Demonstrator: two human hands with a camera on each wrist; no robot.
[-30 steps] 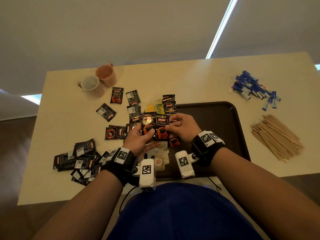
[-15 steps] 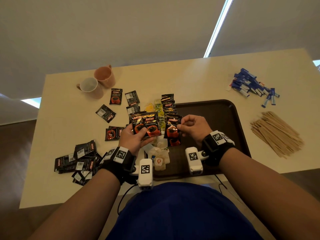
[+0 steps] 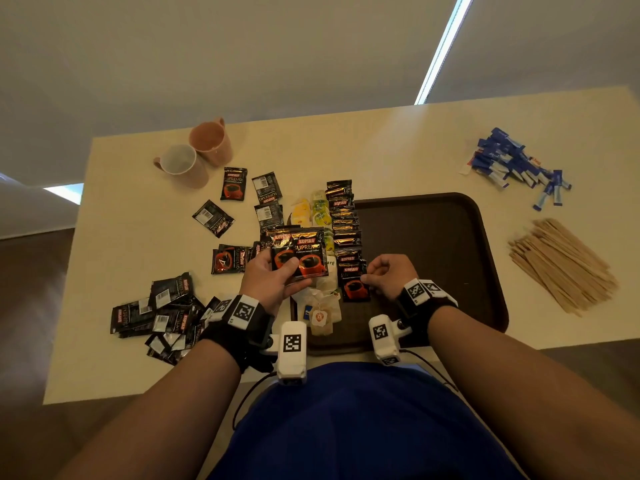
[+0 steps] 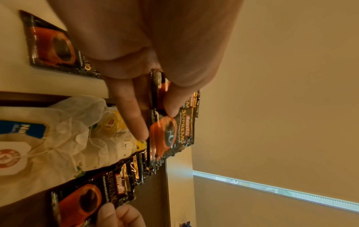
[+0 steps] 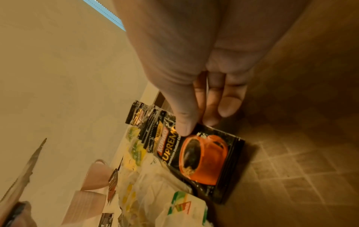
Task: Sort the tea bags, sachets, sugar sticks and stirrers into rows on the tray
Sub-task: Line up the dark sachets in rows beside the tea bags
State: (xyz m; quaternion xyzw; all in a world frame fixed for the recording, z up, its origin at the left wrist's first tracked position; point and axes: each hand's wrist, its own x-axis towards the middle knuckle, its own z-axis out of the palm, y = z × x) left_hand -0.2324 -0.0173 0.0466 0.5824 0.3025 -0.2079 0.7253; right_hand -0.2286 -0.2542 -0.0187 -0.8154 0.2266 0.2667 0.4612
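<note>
Two coffee sachets (image 3: 299,256) are held fanned in the left hand (image 3: 273,282), thumb clamped over them. One sachet (image 3: 354,289), the nearest of an overlapping row on the tray (image 3: 450,237), is pinched at its edge by the right hand (image 3: 391,277). Tea bags (image 3: 322,306) lie between the hands. Two mugs (image 3: 197,157) stand on the worktop (image 3: 381,150) beyond the left hand; sugar sticks (image 3: 512,164) and stirrers (image 3: 561,265) are piled beyond the right, too many to be counted.
</note>
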